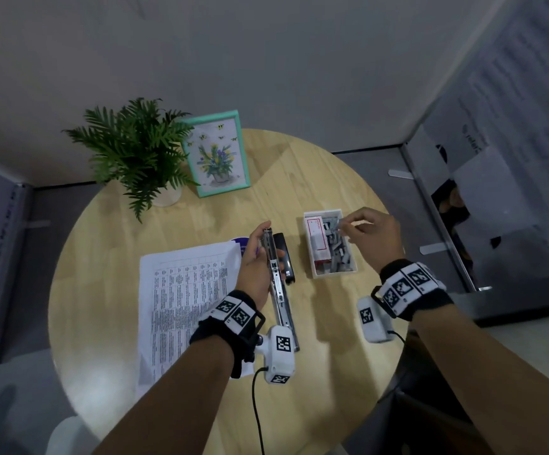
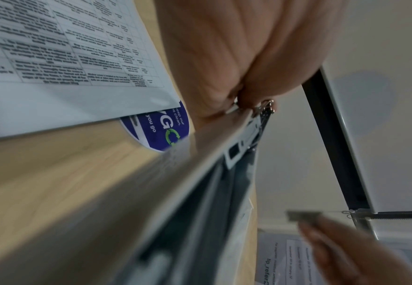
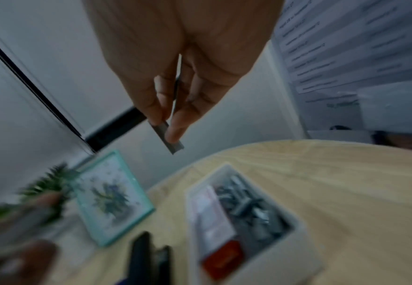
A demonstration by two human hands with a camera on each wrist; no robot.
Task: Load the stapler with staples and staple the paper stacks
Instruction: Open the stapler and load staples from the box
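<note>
Staple strip lifted, stapler held open for loading

The right hand (image 1: 373, 236) pinches a staple strip (image 3: 167, 137) between thumb and fingers above the white tray (image 1: 309, 257) on the right of the bench (image 1: 299, 178). The left hand (image 1: 256, 270) grips the opened stapler (image 1: 274, 274) beside the paper stack (image 1: 181, 290). The strip looks light and brittle, likely to snap if bent, so holding it by its sides seems wise.

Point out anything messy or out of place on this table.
Loose staple strips lie jumbled in the white tray beside a red staple box. A blue round sticker sits half hidden under the paper stack.
</note>
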